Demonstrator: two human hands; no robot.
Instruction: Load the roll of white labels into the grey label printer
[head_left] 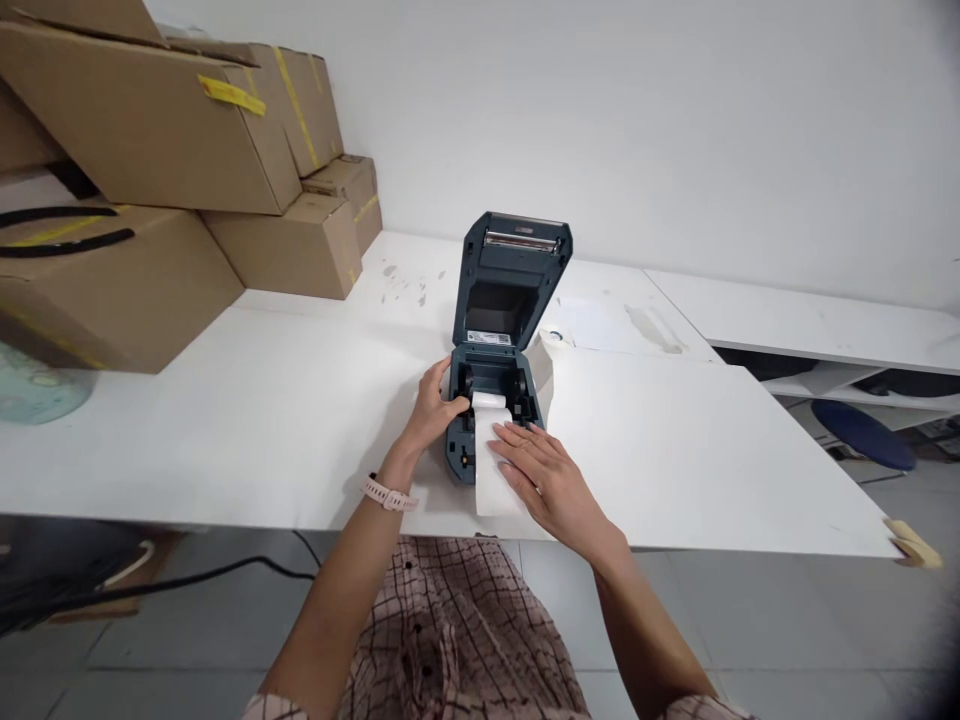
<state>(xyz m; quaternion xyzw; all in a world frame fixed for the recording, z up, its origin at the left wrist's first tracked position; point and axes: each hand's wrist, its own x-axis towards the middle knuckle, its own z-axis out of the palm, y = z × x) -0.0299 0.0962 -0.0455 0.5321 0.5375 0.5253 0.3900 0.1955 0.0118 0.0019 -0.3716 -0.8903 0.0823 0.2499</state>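
Note:
A dark grey label printer (pixel 493 278) stands on the white table with its lid raised. Inside sits a small white paper roll (pixel 489 400), and a white paper strip (pixel 491 490) runs from it over the printer's front edge towards me. My left hand (pixel 435 405) grips the printer's left side, with the thumb over the inner edge near the roll and the other fingers partly hidden outside. Stretched out flat, the fingers of my right hand (pixel 541 472) lie on the strip and the printer's right front. A pink watch band (pixel 388 494) circles my left wrist.
Cardboard boxes (pixel 281 240) with yellow tape are stacked at the left. The white table (pixel 660 450) reaches to the wall, with peeled marks on its surface. At the right are a shelf and a dark blue stool (pixel 862 433). A black cable (pixel 225 572) hangs below the left edge.

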